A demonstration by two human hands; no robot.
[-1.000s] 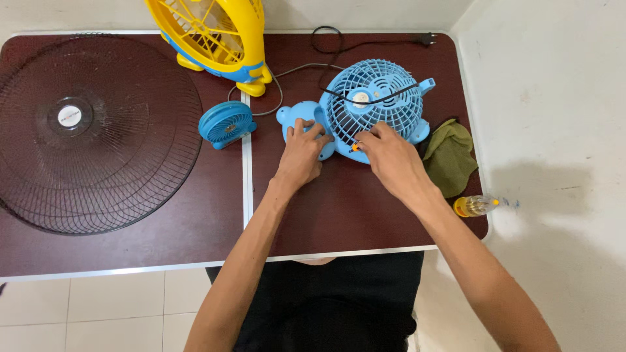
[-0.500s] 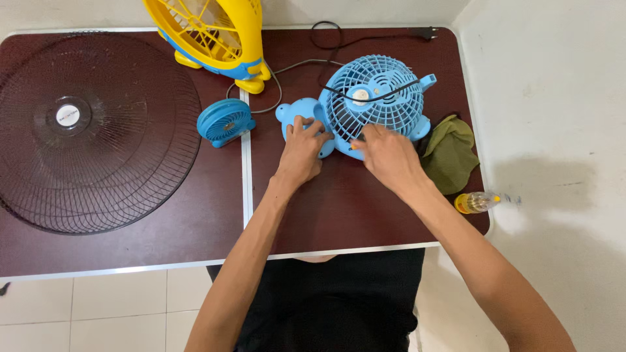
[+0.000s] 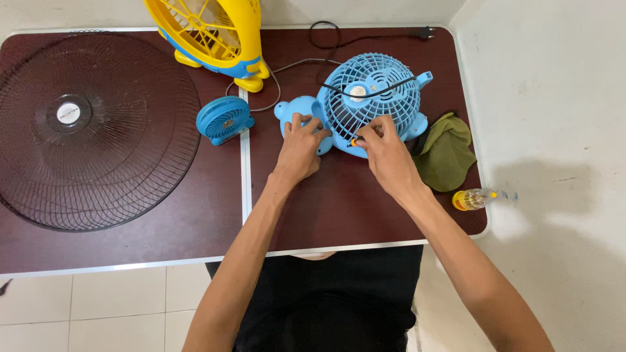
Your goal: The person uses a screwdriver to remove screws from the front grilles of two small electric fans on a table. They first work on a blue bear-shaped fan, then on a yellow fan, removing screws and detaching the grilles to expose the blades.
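A light blue toy-shaped fan (image 3: 372, 98) with a round grille lies on the dark red table (image 3: 339, 202), a black cable draped across its grille. My left hand (image 3: 301, 146) presses on the fan's rounded blue base at its left side. My right hand (image 3: 385, 153) is closed around a small tool with an orange and black handle (image 3: 355, 141), its end at the fan's lower front edge. The tool's tip is hidden by my fingers.
A small round blue fan (image 3: 222, 120) stands left of my left hand. A yellow fan (image 3: 212, 32) sits at the back. A large black wire fan guard (image 3: 91, 127) covers the left table. An olive cloth (image 3: 447, 150) and a small yellow bottle (image 3: 473, 199) lie at the right edge.
Both hands stay on the blue fan with only slight shifts; my right hand has edged a little up toward the grille's lower rim.
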